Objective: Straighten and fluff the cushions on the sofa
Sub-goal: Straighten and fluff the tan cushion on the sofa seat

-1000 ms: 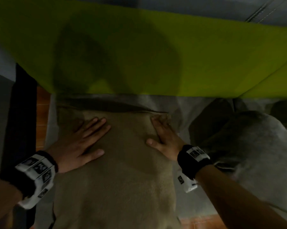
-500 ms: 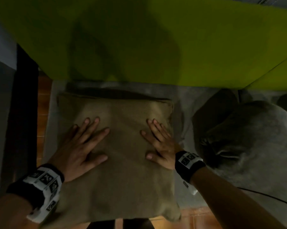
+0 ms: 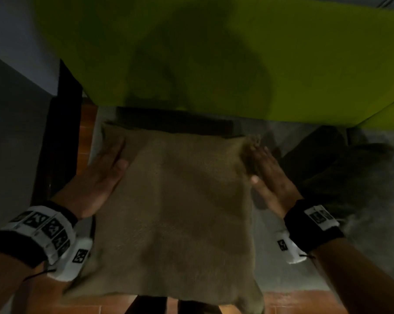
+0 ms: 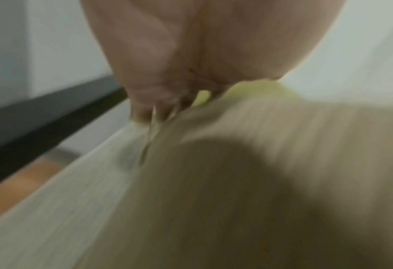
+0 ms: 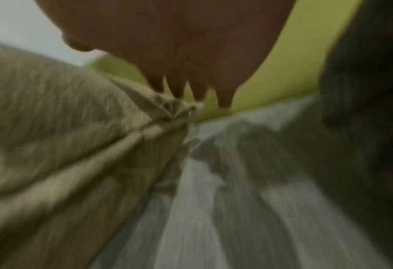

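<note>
Head view shows our flat left hand (image 3: 100, 177) and flat right hand (image 3: 268, 177) pressing the cushion (image 3: 180, 200) between them, one each side.

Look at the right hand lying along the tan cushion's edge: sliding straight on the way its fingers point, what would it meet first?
Probably the green wall. The right hand already reaches the tan cushion corner; depth is unclear.
</note>
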